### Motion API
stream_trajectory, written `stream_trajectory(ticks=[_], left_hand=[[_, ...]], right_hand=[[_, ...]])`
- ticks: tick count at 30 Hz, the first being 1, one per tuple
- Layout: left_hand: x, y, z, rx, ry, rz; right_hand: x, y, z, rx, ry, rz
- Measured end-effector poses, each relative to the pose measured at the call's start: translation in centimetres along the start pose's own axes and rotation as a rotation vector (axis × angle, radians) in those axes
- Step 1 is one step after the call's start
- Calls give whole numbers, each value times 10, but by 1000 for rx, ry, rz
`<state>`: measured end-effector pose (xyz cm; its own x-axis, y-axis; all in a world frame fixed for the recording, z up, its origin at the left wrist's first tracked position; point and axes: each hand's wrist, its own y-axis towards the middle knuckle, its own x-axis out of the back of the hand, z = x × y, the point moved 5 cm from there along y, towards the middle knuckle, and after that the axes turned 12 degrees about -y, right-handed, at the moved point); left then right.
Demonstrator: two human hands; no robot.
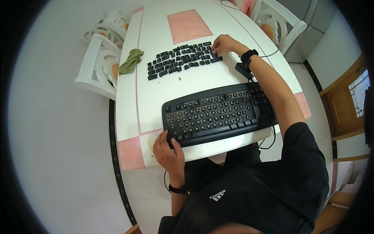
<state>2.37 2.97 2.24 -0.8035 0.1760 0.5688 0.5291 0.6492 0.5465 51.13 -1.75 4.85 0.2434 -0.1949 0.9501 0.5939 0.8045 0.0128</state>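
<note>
A black keyboard lies at the table's near edge. Most of its main block is stripped of keycaps, leaving rows of bare key posts; several caps are still on along its top and bottom rows. My left hand holds its near left corner, thumb and fingers on either side of it. Farther off, loose black keycaps are laid out in rows. At the right end of those rows, my right hand is closed in a pinch on a keycap, partly covered by the fingers.
A crumpled green cloth rests by the table's left edge. The white table has pink panels. White chairs stand on both sides. A small black device hangs under my right wrist, and a cable loops off the near edge.
</note>
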Motion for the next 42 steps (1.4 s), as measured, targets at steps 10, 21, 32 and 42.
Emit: stream_trajectory(ticks=[10, 21, 32, 42], left_hand=[[0, -1, 1, 3, -3, -1], [2, -2, 0, -6, 0, -15], [1, 1, 1, -59, -30, -2], [-2, 2, -1, -46, -47, 23]], right_hand=[[4, -8, 11, -5, -51, 23], [1, -3, 4, 20, 0, 19], [86, -61, 49, 195, -281, 24], [151, -302, 105, 193, -299, -128]])
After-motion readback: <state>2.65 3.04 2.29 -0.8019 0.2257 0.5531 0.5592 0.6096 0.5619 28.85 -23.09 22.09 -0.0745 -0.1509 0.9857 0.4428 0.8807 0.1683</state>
